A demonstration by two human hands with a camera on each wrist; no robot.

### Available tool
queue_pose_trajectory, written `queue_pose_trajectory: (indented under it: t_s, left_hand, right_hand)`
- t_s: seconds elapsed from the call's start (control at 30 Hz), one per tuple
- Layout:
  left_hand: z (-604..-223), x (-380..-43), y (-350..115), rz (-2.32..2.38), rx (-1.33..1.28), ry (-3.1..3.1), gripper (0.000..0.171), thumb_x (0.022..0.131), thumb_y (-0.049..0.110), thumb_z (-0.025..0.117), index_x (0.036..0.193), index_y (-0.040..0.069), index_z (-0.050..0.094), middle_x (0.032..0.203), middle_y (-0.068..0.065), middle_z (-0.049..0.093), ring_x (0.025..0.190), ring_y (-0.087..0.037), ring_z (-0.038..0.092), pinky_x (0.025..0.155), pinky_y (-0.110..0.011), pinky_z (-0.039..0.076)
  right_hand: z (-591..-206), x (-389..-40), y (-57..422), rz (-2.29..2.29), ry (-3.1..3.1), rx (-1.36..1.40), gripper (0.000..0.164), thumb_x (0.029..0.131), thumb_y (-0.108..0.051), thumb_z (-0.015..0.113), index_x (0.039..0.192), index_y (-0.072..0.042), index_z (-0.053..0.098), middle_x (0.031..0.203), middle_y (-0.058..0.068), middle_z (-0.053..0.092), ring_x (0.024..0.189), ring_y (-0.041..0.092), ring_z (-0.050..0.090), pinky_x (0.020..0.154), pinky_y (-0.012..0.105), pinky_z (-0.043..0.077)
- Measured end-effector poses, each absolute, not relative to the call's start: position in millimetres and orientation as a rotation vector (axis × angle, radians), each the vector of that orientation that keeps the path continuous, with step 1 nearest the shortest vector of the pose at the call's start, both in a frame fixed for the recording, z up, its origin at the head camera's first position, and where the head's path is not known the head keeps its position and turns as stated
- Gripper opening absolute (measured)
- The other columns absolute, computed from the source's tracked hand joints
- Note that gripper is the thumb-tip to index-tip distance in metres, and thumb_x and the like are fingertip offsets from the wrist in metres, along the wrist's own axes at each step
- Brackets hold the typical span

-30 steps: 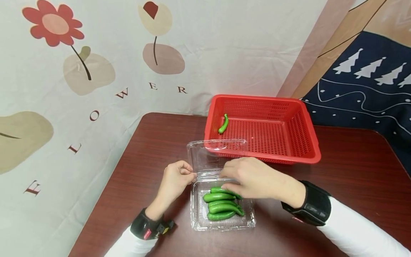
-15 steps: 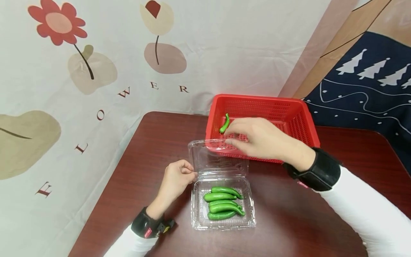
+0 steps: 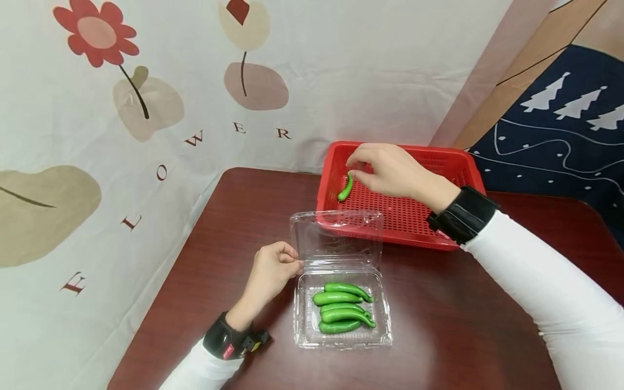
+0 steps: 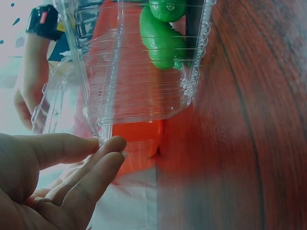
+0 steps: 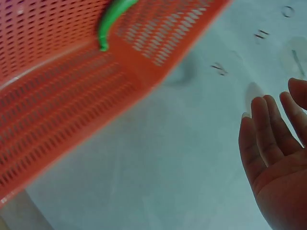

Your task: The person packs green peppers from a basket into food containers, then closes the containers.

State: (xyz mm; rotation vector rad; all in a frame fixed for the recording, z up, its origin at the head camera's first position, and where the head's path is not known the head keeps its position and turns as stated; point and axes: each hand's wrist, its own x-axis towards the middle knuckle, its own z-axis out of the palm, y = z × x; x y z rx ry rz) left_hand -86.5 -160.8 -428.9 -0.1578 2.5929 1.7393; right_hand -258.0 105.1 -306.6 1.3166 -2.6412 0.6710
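Curved green pepper (image 3: 346, 189) in the red perforated plastic basket (image 3: 419, 238) could get fumbled if only its tip's nipped by the right hand (image 3: 387, 170), fingers parted. Clear plastic clamshell box (image 3: 341, 344), pinched by the left hand (image 3: 272, 269), might get tipped if tugged.

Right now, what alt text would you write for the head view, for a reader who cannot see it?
A person's right hand hangs over a red basket containing one green pepper; the left hand pinches the side of an open clear container with five peppers inside.
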Motion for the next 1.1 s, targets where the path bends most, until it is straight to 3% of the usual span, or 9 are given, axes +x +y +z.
queue_pose_trajectory:
  t_s: [0.43, 0.6, 0.83, 0.93, 1.1]
  left_hand:
    - [-430.1, -86.7, -162.9, 1.747, -0.181, 2.58, 0.014, 0.081, -0.009, 0.078, 0.086, -0.002, 0.067, 0.07, -0.008, 0.073, 0.061, -0.015, 0.067, 0.053, -0.022, 0.049]
    - [-430.7, -88.7, -160.6, 1.772, -0.178, 2.545, 0.014, 0.081, -0.009, 0.078, 0.087, -0.002, 0.067, 0.07, -0.007, 0.073, 0.061, -0.014, 0.066, 0.052, -0.021, 0.047]
    - [-428.8, -89.9, -160.4, 1.773, -0.181, 2.549, 0.014, 0.081, -0.009, 0.078, 0.086, -0.002, 0.067, 0.07, -0.008, 0.072, 0.06, -0.015, 0.066, 0.052, -0.021, 0.047]
    - [-428.8, -90.1, -161.9, 1.765, -0.185, 2.559, 0.014, 0.081, -0.009, 0.078, 0.086, -0.002, 0.067, 0.071, -0.008, 0.073, 0.061, -0.015, 0.066, 0.052, -0.021, 0.048]
    - [-429.4, -90.9, -164.3, 1.762, -0.189, 2.568, 0.014, 0.08, -0.009, 0.077, 0.086, -0.002, 0.067, 0.07, -0.008, 0.072, 0.06, -0.014, 0.065, 0.051, -0.021, 0.047]
  right_hand:
    - [-353.1, -319.1, 82.4, 0.486, -2.856, 1.359, 0.023, 0.095, -0.005, 0.066, 0.116, -0.001, 0.075, 0.114, 0.017, 0.074, 0.103, 0.033, 0.068, 0.095, 0.05, 0.054]
    - [-379.7, -327.8, 80.2, 0.285, -2.975, 1.467, 0.022, 0.092, -0.001, 0.069, 0.112, -0.003, 0.077, 0.113, 0.016, 0.075, 0.107, 0.033, 0.067, 0.096, 0.05, 0.054]
    - [-401.7, -329.1, 79.7, 0.127, -3.077, 1.552, 0.037, 0.091, -0.001, 0.075, 0.127, -0.007, 0.073, 0.122, 0.012, 0.072, 0.118, 0.034, 0.064, 0.104, 0.051, 0.051]
    - [-406.0, -329.3, 79.1, 0.084, -3.074, 1.55, 0.029, 0.092, -0.001, 0.075, 0.121, -0.008, 0.075, 0.115, 0.013, 0.073, 0.111, 0.033, 0.066, 0.1, 0.05, 0.053]
    - [-411.4, -331.6, 82.6, 0.012, -3.021, 1.527, 0.01, 0.091, 0.0, 0.076, 0.094, -0.009, 0.074, 0.089, 0.01, 0.071, 0.087, 0.03, 0.068, 0.086, 0.047, 0.057]
